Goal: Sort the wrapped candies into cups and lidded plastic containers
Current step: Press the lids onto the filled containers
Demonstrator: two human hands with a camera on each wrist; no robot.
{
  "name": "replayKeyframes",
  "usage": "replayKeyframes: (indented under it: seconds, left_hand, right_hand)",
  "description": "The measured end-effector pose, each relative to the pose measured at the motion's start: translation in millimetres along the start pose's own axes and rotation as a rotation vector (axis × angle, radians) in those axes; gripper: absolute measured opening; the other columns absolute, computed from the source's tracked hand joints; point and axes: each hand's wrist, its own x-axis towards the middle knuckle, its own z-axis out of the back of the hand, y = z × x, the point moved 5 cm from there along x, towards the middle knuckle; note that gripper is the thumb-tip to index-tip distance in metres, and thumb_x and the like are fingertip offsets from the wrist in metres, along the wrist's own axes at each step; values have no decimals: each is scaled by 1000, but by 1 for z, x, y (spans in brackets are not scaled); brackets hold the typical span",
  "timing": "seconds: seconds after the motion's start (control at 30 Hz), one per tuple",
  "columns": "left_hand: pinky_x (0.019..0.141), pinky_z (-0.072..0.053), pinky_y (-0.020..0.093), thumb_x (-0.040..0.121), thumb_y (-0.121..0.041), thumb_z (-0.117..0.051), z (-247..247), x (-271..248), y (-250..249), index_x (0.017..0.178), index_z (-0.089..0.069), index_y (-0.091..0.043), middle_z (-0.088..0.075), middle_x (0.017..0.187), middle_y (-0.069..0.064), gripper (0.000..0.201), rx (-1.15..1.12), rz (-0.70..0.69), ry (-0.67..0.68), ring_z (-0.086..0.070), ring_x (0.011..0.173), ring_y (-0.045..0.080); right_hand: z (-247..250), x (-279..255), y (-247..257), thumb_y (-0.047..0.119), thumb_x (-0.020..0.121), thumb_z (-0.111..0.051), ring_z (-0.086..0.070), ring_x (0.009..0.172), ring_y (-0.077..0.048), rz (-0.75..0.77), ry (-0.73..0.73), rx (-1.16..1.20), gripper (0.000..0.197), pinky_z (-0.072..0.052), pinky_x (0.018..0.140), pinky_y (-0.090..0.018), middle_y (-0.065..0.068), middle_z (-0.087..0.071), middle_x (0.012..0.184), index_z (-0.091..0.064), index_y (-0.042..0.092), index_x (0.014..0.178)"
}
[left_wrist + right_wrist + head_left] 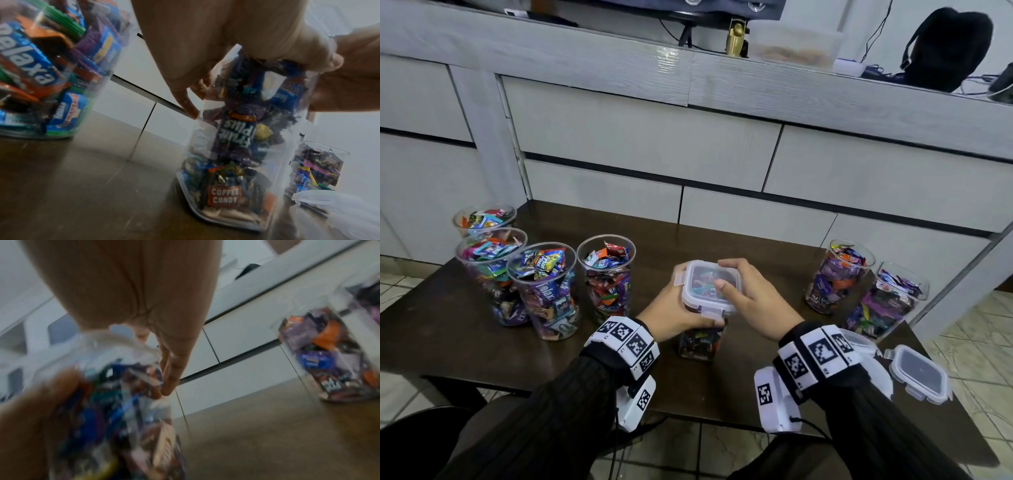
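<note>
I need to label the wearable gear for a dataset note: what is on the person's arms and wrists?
Both arms wear black ribbed sleeves. Each wrist carries a black band faced with white tiles printed with black square-pattern markers: left wrist band, right wrist band. A white box with its own marker hangs under each wrist, with a thin black cable. The hands are bare.

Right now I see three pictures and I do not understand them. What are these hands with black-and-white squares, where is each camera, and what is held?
No machine: a person wears marker bands and three cameras, one on the head and one on each wrist. On the brown table stand cups full of wrapped candies. The left hand holds a tall clear container near its top. The right hand presses the lid down on it. A spare lid lies at the right.
</note>
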Motion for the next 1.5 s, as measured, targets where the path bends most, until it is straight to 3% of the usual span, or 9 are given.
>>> replayKeyframes:
  seconds: [0.17,0.27,0.4,0.63,0.8,0.97,1.17,1.3,1.5]
  left_hand:
    - [111,-35,35,31,-81,-79,2,3,-6,149,7,-33,-42,135,-9,154,-120,77,10,-47,129,13]
    - [107,-34,31,35,-101,-47,13,5,-11,153,-10,-28,-44,136,-7,144,-164,116,-184,-44,131,16]
    - [94,-40,16,81,-56,-49,19,3,-21,145,-37,-24,-43,147,-6,73,-77,-15,-274,-42,134,7]
    - [95,-45,20,87,-62,-34,8,17,-26,141,-43,-26,-51,135,-11,65,-24,69,-170,-55,113,1]
    - [64,-53,15,103,-37,-37,1,17,-15,114,-59,-19,-65,107,3,30,-315,124,-301,-69,80,1]
    - [68,-56,21,103,-32,-40,-4,18,-12,107,-59,-15,-66,103,4,25,-420,124,-365,-67,83,12]
    - [78,-55,32,103,-18,-39,-1,18,-16,102,-57,-17,-70,108,1,19,-388,79,-334,-68,92,19]
    - [71,-52,34,104,-24,-34,-2,21,-17,97,-58,-19,-65,93,7,25,-318,80,-365,-65,78,16]
    - [54,-52,19,104,-19,-34,-5,22,-17,99,-56,-19,-60,90,6,23,-440,128,-336,-66,62,3]
  right_hand:
    - [-6,1,-4,44,96,-45,-47,112,-9,-3,-31,22,40,-42,80,-12,0,-43,130,-36,26,132]
    - [-6,4,-6,44,95,-47,-52,109,-8,-14,-26,71,40,-47,76,-14,2,-45,127,-38,27,129]
    - [-4,11,-17,45,98,-38,-57,96,-2,-112,-131,245,30,-45,68,-13,3,-56,114,-45,25,120]
    - [-19,30,-37,52,100,-21,-67,94,-25,-454,-221,792,57,-51,88,-37,-14,-70,102,-64,14,102]
    - [-49,33,-40,63,94,-28,-72,76,-26,-566,-100,1231,69,-55,64,-31,-18,-73,93,-63,6,109]
    - [-54,35,-42,63,92,-33,-72,71,-27,-566,-12,1386,65,-57,57,-32,-18,-73,86,-62,7,103]
    - [1,41,-35,37,101,-33,-57,81,-7,-225,-368,129,33,-39,64,-18,-2,-63,97,-58,15,97]
    - [5,28,-8,50,95,-40,-54,84,0,30,-343,-11,29,-36,65,-15,7,-59,95,-54,26,93]
    - [-15,11,-3,80,65,-53,-33,107,-1,107,-120,-255,87,-31,81,-13,15,-35,115,-37,25,130]
